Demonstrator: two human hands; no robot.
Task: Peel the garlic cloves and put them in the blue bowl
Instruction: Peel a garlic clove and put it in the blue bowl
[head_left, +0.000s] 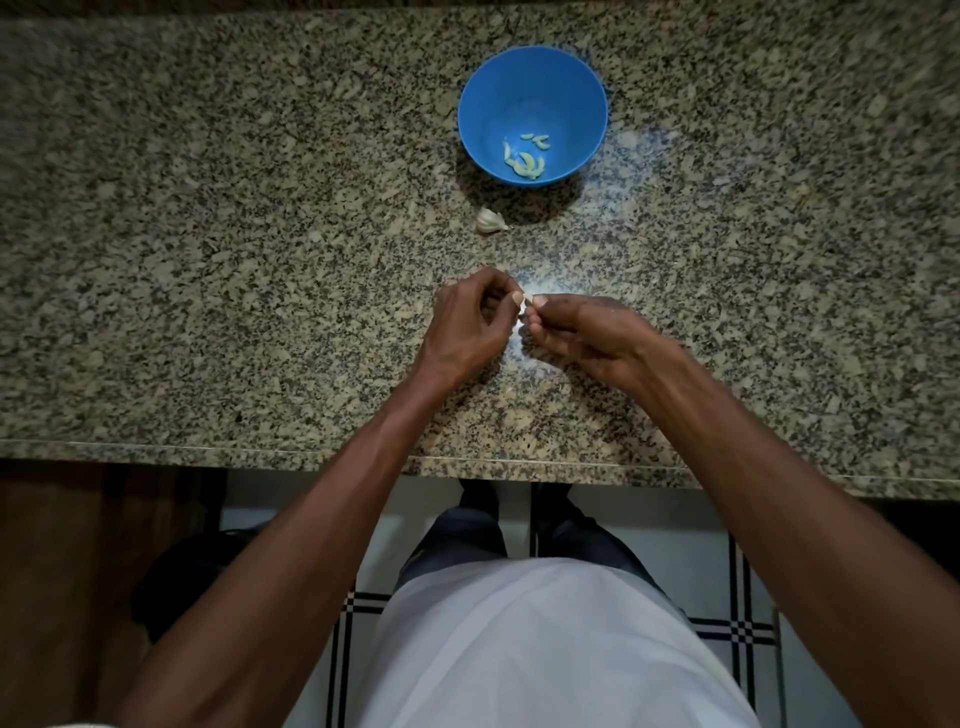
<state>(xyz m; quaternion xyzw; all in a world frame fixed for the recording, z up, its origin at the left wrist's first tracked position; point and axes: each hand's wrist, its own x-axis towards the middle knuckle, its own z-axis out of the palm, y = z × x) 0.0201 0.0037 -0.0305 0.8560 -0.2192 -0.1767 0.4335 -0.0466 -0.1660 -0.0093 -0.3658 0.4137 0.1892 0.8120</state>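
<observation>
While peeled cloves (525, 162) lie in the blue bowl (532, 83), the left hand (467, 325) and right hand (584, 335) pinch one garlic clove (524, 306) between curled fingertips above the granite counter (208, 234).

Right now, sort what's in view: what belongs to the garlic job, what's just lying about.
Job:
- left hand and right hand, pinching one clove between them
- bowl with peeled cloves in it
- garlic piece on the counter, in front of the bowl

Lying about:
- nothing on the counter; only the tiled floor below
</observation>
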